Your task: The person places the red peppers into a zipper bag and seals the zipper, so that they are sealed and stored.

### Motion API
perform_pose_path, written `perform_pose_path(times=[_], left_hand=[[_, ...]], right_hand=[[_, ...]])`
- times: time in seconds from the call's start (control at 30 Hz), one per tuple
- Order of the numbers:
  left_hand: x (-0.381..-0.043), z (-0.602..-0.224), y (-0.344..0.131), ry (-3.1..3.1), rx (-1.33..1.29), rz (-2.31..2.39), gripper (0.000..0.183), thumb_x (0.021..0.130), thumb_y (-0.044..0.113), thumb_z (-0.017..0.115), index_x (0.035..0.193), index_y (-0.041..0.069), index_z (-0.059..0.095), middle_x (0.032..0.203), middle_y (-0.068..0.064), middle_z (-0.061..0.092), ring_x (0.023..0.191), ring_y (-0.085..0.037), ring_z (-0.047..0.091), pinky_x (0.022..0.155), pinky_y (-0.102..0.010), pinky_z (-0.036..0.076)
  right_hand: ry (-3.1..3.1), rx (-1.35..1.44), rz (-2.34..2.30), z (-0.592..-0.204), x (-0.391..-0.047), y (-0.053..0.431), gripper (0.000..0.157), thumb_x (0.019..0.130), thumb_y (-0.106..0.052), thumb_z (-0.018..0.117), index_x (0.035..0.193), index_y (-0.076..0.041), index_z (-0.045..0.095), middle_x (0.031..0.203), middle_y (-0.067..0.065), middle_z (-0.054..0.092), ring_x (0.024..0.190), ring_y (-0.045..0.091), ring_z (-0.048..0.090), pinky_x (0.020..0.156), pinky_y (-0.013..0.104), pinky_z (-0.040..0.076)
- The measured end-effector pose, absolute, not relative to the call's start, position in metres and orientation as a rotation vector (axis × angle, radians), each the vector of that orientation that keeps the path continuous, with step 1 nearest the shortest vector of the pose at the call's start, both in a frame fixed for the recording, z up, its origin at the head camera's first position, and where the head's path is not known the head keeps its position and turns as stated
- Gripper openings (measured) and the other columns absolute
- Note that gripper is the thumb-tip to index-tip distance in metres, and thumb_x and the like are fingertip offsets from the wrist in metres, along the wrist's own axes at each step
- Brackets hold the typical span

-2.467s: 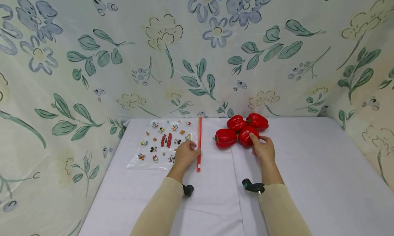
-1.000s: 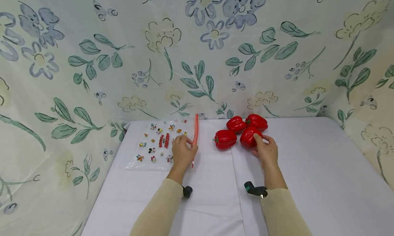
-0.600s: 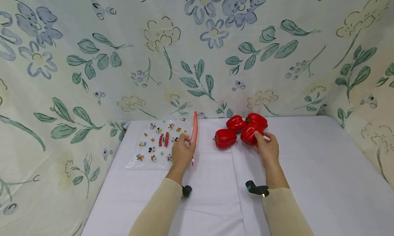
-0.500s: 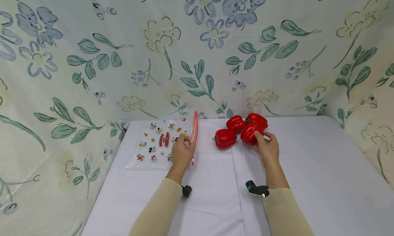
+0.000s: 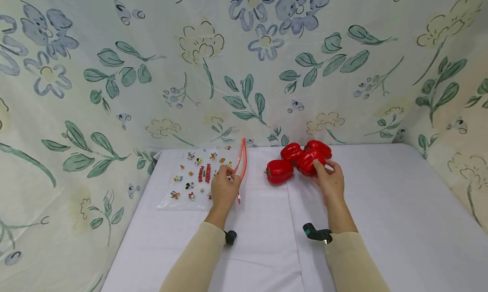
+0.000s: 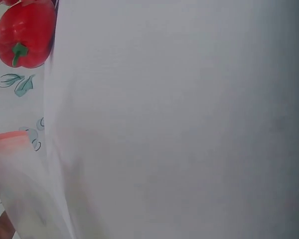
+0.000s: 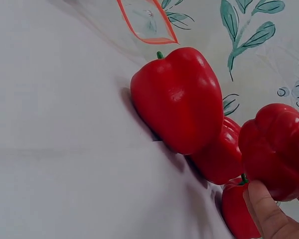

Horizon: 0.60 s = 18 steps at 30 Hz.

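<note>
A clear zip bag printed with small cartoon figures lies on the left of the table. My left hand pinches its right side, where the red zip strip is raised and parted into two lips. Between those lips the mouth gapes, as the right wrist view also shows. My right hand grips a shiny red bell pepper, thumb on its near side. In the right wrist view this held pepper is raised off the table. Left of it rests another red bell pepper with a green stem.
Two more red bell peppers, one at the back left and one at the back right, lie behind the held one. White cloth covers the table. A floral curtain hangs along its back edge.
The bag's zip edge, flat at first, has been raised by the left hand, and its lips have spread apart. My right hand has lifted the pepper, lately shifting it slightly left.
</note>
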<state>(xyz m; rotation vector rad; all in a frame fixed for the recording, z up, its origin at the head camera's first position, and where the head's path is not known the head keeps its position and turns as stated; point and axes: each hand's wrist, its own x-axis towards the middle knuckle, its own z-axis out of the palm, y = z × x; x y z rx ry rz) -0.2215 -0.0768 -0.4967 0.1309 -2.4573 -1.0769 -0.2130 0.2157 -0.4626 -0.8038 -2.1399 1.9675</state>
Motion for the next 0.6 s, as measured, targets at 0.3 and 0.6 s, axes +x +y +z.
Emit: perform_pose_path(times=[0.3,0.6], left_hand=[[-0.222,-0.494,-0.075,-2.456,0.162,-1.109,0.018,0.085,0.012,0.070,0.103,0.014,0.071,0.097,-0.005,0.076,0.085,-0.025,0.059,0.078,-0.041,0.047],[-0.220,-0.488,-0.074,-2.364,0.101,-1.113,0.022,0.085,0.005,0.067,0.103,0.009,0.077,0.096,-0.011,0.067,0.092,-0.030,0.061,0.084,-0.044,0.048]], right_hand=[[-2.145,-0.710,1.965,-0.458,-0.210,0.206,0.069,0.098,-0.049,0.061,0.152,-0.015,0.035,0.147,0.019,0.047,0.127,0.032,0.059,0.083,0.023,0.056],[-2.136,-0.640,1.966,-0.454,-0.209,0.198,0.066,0.099,-0.047,0.062,0.150,-0.015,0.036,0.151,0.019,0.046,0.132,0.035,0.059,0.090,0.032,0.055]])
